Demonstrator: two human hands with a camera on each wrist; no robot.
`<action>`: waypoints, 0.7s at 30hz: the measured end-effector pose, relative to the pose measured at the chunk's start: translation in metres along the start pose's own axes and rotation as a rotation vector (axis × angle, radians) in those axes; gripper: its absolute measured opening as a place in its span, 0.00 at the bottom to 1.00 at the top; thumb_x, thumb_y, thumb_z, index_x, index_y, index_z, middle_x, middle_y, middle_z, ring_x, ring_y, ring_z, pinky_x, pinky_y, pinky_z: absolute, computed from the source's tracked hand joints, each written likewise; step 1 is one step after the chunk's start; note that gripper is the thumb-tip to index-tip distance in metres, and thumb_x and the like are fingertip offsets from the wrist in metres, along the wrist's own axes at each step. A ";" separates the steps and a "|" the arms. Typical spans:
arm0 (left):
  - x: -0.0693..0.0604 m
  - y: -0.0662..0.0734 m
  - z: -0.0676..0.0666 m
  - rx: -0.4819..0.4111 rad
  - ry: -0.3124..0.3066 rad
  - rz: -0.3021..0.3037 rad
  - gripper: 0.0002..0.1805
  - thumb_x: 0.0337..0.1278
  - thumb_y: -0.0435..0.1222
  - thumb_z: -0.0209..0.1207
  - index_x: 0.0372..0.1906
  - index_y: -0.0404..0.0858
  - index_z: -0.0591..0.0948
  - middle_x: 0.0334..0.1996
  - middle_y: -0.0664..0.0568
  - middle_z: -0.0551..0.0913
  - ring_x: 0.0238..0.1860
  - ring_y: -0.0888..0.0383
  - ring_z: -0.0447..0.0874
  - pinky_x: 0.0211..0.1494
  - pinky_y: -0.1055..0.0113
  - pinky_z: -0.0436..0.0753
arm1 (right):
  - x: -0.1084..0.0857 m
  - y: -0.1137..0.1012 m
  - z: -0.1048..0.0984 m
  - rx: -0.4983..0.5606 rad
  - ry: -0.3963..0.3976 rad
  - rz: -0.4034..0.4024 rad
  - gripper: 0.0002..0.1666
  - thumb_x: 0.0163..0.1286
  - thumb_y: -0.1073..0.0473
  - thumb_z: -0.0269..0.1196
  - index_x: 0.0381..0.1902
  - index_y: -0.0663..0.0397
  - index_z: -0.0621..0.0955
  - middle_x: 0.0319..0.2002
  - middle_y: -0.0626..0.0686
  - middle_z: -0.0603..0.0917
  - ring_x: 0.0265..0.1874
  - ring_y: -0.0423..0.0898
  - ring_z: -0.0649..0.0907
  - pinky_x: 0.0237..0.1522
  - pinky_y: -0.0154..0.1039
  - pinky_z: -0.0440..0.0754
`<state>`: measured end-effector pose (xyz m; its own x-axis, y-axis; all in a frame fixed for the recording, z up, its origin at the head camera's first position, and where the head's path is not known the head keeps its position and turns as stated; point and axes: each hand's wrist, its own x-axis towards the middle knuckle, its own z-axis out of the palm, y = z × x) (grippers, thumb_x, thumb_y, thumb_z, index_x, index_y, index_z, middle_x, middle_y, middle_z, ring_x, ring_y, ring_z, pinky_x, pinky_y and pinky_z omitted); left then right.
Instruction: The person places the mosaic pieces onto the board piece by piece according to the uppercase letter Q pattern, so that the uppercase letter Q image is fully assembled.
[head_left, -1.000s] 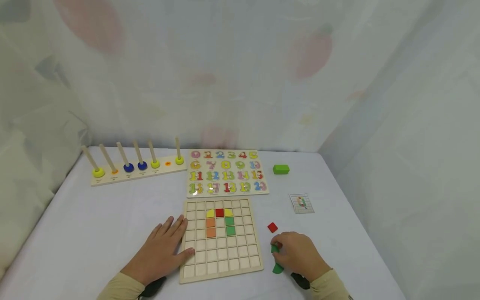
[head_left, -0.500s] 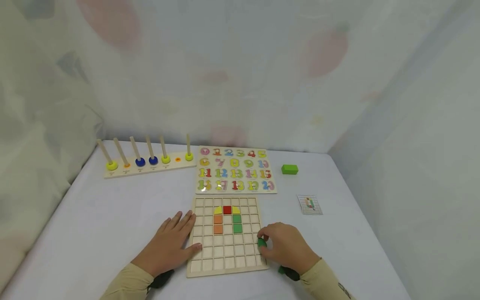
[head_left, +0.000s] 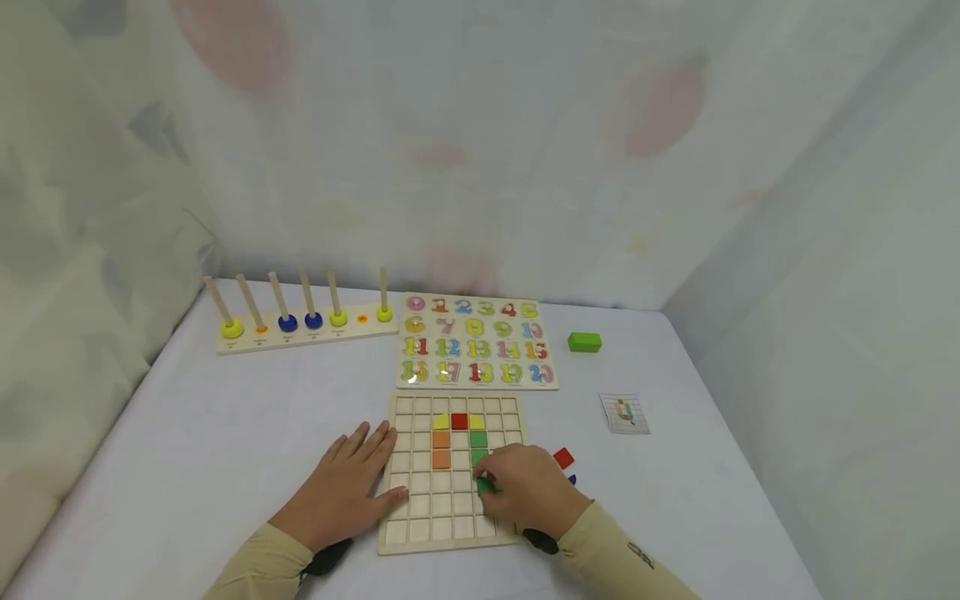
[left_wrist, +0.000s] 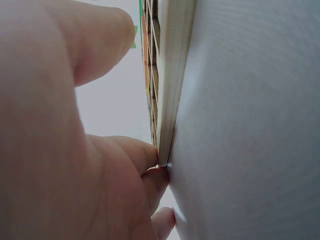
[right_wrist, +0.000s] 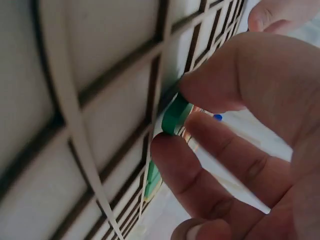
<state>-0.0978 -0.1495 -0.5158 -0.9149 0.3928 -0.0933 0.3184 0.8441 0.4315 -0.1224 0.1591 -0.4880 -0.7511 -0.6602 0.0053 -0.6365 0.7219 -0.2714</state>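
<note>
My right hand (head_left: 531, 487) pinches a green tile with a curved edge (right_wrist: 176, 114) between thumb and fingertips, over the wooden grid board (head_left: 442, 529), just below its column of green square tiles (head_left: 478, 439). My left hand (head_left: 345, 487) lies with straight fingers along the board's left edge, its thumb over the frame; fingertips meet the edge in the left wrist view. On the board a red square (head_left: 459, 422) sits between two yellow rounded tiles (head_left: 441, 422), and orange squares (head_left: 441, 459) run down the left. The right hand hides some lower right cells.
Right of the board lie a loose red tile (head_left: 563, 457) and a partly hidden blue piece (head_left: 572, 479). A pattern card (head_left: 625, 413) and green block (head_left: 584, 342) are farther right. Behind stand a number puzzle (head_left: 477, 342) and a peg stand with rings (head_left: 307, 330).
My right hand has picked up the green tile from the table right of the board and carried it left over the grid. The left hand stays at the board's edge; the view has shifted slightly.
</note>
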 end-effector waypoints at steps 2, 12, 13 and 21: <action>0.001 0.000 0.001 0.001 -0.007 -0.002 0.52 0.73 0.66 0.56 0.83 0.32 0.62 0.83 0.39 0.58 0.83 0.32 0.50 0.79 0.31 0.53 | 0.000 -0.001 0.001 0.007 -0.002 -0.005 0.09 0.62 0.58 0.75 0.41 0.41 0.93 0.31 0.34 0.85 0.30 0.31 0.78 0.31 0.27 0.77; -0.003 0.000 0.000 0.009 0.015 -0.002 0.51 0.73 0.65 0.57 0.83 0.31 0.63 0.83 0.38 0.60 0.82 0.31 0.52 0.79 0.30 0.54 | 0.000 -0.002 0.000 0.019 -0.083 0.033 0.12 0.68 0.55 0.74 0.49 0.45 0.93 0.37 0.38 0.87 0.33 0.31 0.79 0.36 0.26 0.79; -0.003 0.000 -0.001 0.007 0.015 -0.002 0.51 0.73 0.65 0.57 0.83 0.31 0.63 0.83 0.38 0.60 0.82 0.31 0.51 0.79 0.30 0.54 | -0.001 -0.002 -0.001 0.012 -0.080 0.029 0.13 0.67 0.56 0.74 0.49 0.45 0.93 0.37 0.38 0.87 0.34 0.31 0.80 0.36 0.26 0.79; 0.000 0.001 0.000 0.009 0.015 0.012 0.51 0.74 0.66 0.54 0.83 0.32 0.62 0.83 0.39 0.59 0.82 0.32 0.51 0.79 0.31 0.54 | -0.004 0.000 -0.002 -0.090 0.031 -0.036 0.06 0.67 0.51 0.79 0.39 0.45 0.95 0.34 0.38 0.89 0.37 0.35 0.85 0.39 0.30 0.84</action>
<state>-0.0975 -0.1486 -0.5154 -0.9145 0.3976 -0.0747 0.3318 0.8427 0.4240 -0.1197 0.1622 -0.4858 -0.7313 -0.6807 0.0436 -0.6757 0.7141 -0.1829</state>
